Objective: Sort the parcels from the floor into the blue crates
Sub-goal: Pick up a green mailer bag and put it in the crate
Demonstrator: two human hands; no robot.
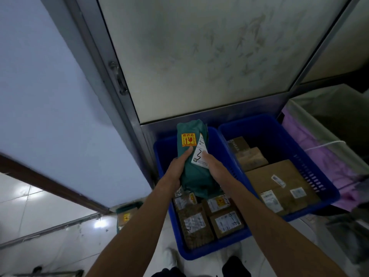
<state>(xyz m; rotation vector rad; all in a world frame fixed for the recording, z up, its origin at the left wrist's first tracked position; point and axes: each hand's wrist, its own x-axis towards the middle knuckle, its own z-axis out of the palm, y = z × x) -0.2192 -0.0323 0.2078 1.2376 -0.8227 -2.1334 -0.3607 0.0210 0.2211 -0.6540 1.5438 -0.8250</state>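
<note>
Two forearms reach forward. The left hand and right hand curl their fingers round the flanks of the green parcel. Its long axis points away, and it hangs above the left blue crate.
</note>
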